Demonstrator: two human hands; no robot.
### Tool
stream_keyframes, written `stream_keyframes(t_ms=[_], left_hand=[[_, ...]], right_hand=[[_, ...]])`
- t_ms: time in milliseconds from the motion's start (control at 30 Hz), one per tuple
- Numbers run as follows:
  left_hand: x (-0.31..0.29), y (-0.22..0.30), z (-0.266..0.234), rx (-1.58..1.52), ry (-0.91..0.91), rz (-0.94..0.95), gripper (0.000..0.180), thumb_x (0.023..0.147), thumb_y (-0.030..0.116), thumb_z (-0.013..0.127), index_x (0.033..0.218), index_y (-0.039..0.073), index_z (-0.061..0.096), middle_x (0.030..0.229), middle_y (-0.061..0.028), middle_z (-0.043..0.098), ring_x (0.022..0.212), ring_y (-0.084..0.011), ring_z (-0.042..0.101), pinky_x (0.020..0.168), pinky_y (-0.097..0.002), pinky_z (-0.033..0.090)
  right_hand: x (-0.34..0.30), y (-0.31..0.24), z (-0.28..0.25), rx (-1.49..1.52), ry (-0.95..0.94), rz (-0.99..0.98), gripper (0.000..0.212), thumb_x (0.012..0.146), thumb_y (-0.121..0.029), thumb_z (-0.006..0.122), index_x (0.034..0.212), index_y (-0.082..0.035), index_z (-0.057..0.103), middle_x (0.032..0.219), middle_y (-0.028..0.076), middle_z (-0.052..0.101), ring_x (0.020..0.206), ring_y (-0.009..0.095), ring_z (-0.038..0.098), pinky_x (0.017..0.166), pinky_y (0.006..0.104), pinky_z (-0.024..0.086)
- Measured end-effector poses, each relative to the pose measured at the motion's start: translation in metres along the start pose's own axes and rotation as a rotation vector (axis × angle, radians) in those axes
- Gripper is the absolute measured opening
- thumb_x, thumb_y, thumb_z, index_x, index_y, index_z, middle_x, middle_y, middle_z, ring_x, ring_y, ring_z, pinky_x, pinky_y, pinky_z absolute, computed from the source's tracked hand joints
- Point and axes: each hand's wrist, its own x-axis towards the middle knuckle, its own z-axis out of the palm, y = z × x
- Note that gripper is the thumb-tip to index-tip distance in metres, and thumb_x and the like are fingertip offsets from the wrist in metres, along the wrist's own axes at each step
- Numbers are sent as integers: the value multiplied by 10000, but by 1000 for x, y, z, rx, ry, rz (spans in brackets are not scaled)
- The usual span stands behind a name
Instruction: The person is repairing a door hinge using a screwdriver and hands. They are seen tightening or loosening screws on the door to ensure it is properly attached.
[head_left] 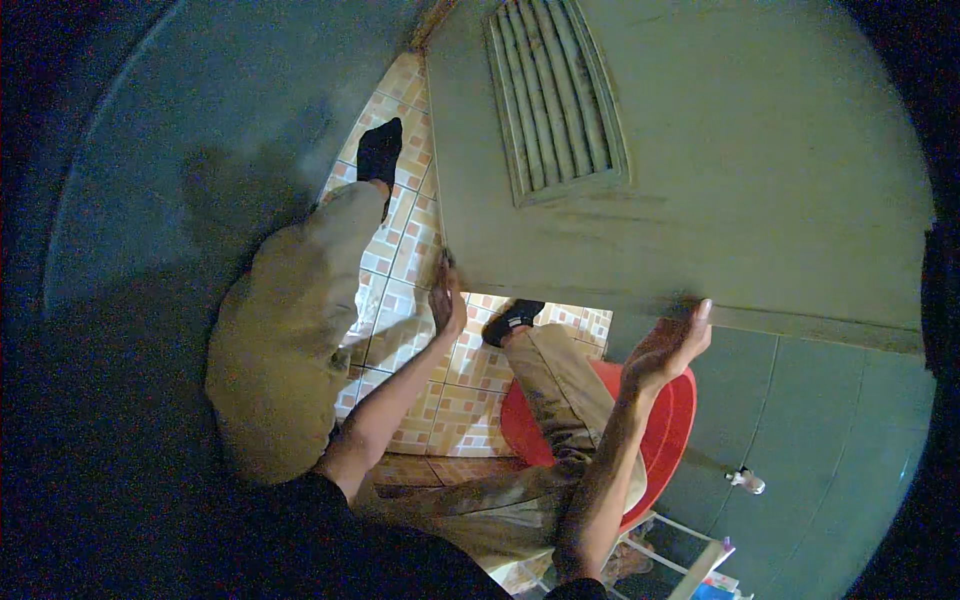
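A greyish-green door panel (740, 200) with a louvred vent (560, 100) fills the upper right. My left hand (448, 303) is at the panel's lower left corner, its fingers closed over the edge. Farther right along that same edge, my right hand (668, 352) grips the panel, the thumb side showing and part of the fingers hidden. Both forearms reach up from the lower edge of the view. My legs in tan trousers are spread, one foot on either side of the panel's corner.
Behind my right leg is a red tub (676, 440). A small tap (745, 481) sticks out of the green-grey wall (830, 440). At the lower right stands a light-framed rack (700, 570) with small items. Patterned tiles (405, 265) cover the floor; a dark surface (200, 130) rises at left.
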Motion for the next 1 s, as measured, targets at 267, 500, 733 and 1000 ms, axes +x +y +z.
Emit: stream_keyframes(t_ms=[267, 500, 733, 1000], left_hand=[[-31, -27, 19, 145, 63, 197, 550, 1039, 292, 316, 1492, -19, 338, 1550, -216, 340, 1437, -354, 316, 1184, -442, 214], [-16, -63, 25, -25, 102, -72, 559, 1055, 329, 316, 1511, 4, 317, 1569, -171, 317, 1457, -308, 264, 1190, -420, 195], [-23, -65, 9, -139, 168, -39, 554, 1064, 327, 333, 1518, 12, 309, 1574, -121, 318, 1457, -256, 249, 1187, -405, 194], [-59, -45, 3, 94, 45, 78, 634, 1033, 396, 340, 1517, -9, 292, 1574, -209, 298, 1470, -371, 241, 1194, -452, 161]], right_hand=[[-3, -3, 4, 50, 61, -13, 368, 977, -418, 562, 1066, -61, 545, 941, 12, 537, 847, 119, 469, 755, 289, 382], [-2, -4, -6, 65, -195, -8, 387, 980, -400, 565, 1122, -42, 523, 1037, 44, 558, 927, 135, 496, 831, 305, 404], [-12, -6, -3, 17, -140, -76, 375, 984, -358, 567, 1133, -20, 504, 1013, 47, 515, 928, 140, 490, 862, 312, 394], [-10, -2, -6, -60, -57, 20, 418, 990, -346, 556, 1220, -5, 485, 1040, 52, 501, 994, 159, 501, 885, 331, 409]])
